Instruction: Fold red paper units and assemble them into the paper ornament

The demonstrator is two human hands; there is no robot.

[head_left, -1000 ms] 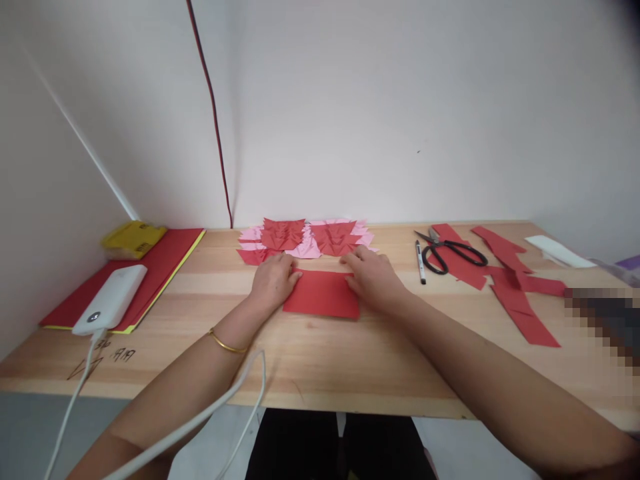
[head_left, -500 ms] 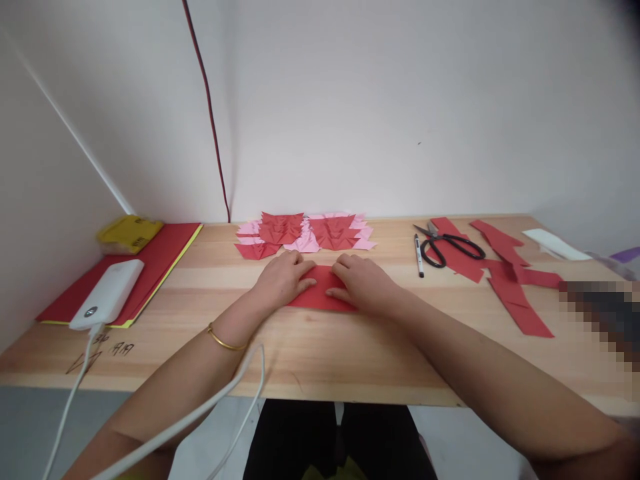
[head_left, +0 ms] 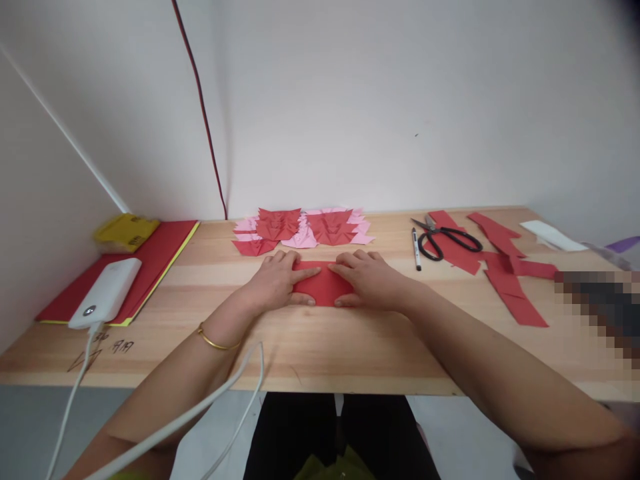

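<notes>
A red sheet of paper lies flat on the table in front of me. My left hand rests on its left end, thumb and index finger spread apart along the surface. On the right end lies my right hand, also with fingers spread and pointing inward. Both palms cover the ends of the sheet, so only its middle shows. Just beyond my hands are folded red paper pieces and folded pink paper pieces, overlapping in rows by the wall.
Black-handled scissors and a marker pen lie at right near red paper scraps. Left, a white power bank with a cable sits on red sheets, near a yellow packet.
My fingers have spread from a bent pose to a flatter one, thumbs and index fingers wider apart on the red paper. The view has shifted slightly.
</notes>
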